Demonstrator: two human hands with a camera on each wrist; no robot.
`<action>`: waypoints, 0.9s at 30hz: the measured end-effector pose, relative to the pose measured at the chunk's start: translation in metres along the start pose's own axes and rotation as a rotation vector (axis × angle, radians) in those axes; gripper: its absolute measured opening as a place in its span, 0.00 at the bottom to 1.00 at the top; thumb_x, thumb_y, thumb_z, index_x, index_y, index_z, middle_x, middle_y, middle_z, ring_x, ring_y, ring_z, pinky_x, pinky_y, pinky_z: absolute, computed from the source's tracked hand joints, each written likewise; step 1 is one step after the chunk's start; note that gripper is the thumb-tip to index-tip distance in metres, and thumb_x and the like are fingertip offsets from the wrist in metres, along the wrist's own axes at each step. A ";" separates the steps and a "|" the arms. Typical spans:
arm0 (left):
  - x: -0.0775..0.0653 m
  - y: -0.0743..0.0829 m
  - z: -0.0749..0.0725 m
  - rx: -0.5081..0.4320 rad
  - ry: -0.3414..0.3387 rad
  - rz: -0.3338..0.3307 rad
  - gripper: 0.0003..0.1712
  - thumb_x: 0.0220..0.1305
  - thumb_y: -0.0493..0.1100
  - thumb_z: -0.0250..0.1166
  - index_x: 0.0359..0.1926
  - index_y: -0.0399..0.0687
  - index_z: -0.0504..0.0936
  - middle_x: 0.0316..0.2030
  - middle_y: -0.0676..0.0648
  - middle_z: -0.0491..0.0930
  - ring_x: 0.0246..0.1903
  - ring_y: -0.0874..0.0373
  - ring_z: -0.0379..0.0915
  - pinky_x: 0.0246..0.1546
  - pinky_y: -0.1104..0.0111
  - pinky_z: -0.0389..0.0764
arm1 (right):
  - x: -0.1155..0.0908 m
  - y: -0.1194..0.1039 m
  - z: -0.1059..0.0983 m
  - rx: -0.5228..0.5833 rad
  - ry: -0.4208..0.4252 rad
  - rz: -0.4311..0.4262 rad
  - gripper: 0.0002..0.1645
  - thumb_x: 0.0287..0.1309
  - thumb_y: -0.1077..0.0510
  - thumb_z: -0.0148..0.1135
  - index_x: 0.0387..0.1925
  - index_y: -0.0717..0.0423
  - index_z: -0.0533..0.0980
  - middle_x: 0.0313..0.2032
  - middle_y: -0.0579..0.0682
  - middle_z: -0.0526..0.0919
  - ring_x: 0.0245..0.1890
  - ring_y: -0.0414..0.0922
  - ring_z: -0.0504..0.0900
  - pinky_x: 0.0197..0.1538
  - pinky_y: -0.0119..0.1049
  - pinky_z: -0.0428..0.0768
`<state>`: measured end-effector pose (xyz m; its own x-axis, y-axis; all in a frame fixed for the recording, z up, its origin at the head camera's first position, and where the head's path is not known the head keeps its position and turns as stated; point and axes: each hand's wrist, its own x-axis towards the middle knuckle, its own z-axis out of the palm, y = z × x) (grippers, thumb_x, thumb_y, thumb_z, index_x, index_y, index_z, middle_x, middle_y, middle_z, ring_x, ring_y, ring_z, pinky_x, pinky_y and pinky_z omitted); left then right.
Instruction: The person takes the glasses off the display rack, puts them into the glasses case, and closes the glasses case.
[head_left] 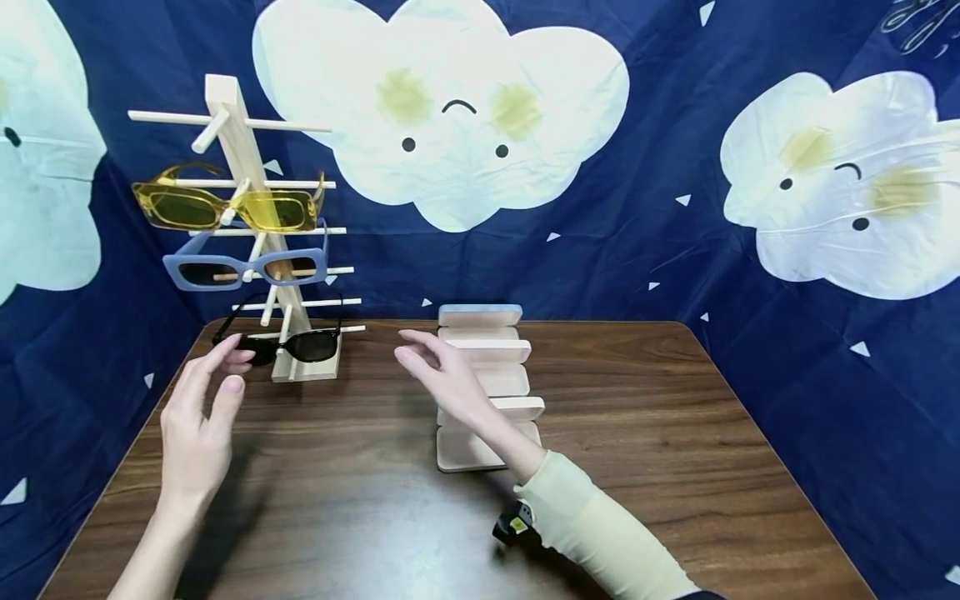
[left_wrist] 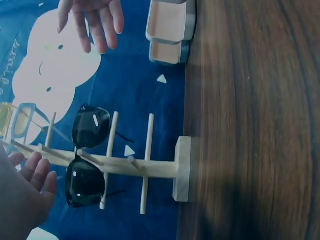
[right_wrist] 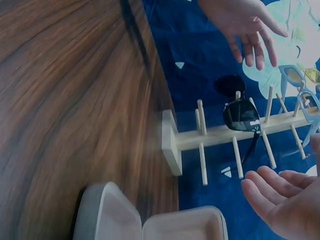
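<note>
Desk (head_left: 637,433): dark wood grain, carrying everything we handle.
Wooden stand (head_left: 243,150): upright at the back left, with yellow glasses (head_left: 281,208) and blue glasses (head_left: 202,273) hung above the black sunglasses (head_left: 315,346).
Pale cases (head_left: 501,382): three in a row to the right of the stand, lids raised.
Left hand (head_left: 198,425): fingers loosely bent, thumb parted well away from them, nothing held; we have it near one end of the black sunglasses, seemingly apart from them in the wrist views.
Right hand (head_left: 446,379): fingers relaxed and a little spread, nothing held, between stand and cases.
Black sunglasses, place: low on the stand, bridge at a front peg.
Black sunglasses, direction: long axis across the stand, roughly level; the front faces us, the arms (right_wrist: 251,147) run back past the post.
Black sunglasses, handling: we judge them light and stiff, fragile at the hinges.
Glossy lenses (right_wrist: 242,115): probably slippery and easily smudged, so we would pinch both outer frame corners instead.
</note>
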<state>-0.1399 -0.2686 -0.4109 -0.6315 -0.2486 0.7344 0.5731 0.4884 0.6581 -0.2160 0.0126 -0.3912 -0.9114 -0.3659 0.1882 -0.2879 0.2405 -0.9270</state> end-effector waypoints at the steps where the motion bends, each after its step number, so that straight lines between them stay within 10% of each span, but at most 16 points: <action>1: 0.001 -0.001 -0.001 -0.010 0.007 -0.018 0.21 0.76 0.37 0.57 0.66 0.36 0.78 0.51 0.66 0.82 0.51 0.75 0.77 0.54 0.86 0.69 | 0.002 -0.001 0.003 0.023 0.002 0.005 0.26 0.74 0.47 0.58 0.67 0.51 0.75 0.52 0.54 0.88 0.50 0.43 0.87 0.55 0.33 0.84; 10: 0.009 -0.006 -0.012 -0.033 0.029 -0.216 0.22 0.79 0.35 0.48 0.69 0.39 0.75 0.48 0.63 0.83 0.46 0.71 0.79 0.50 0.84 0.73 | 0.017 -0.004 0.022 0.191 0.006 0.055 0.26 0.73 0.50 0.59 0.66 0.59 0.74 0.53 0.62 0.87 0.55 0.60 0.86 0.57 0.50 0.86; 27: 0.027 -0.019 -0.016 -0.244 0.169 -0.480 0.20 0.75 0.42 0.61 0.63 0.41 0.80 0.43 0.55 0.87 0.41 0.65 0.81 0.48 0.79 0.75 | 0.042 -0.001 0.052 0.334 0.042 0.175 0.25 0.70 0.48 0.62 0.60 0.60 0.78 0.49 0.61 0.89 0.51 0.60 0.89 0.51 0.46 0.88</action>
<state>-0.1599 -0.2979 -0.4012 -0.7703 -0.5356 0.3460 0.3589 0.0843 0.9296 -0.2385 -0.0503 -0.3992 -0.9515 -0.3067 0.0239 -0.0212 -0.0123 -0.9997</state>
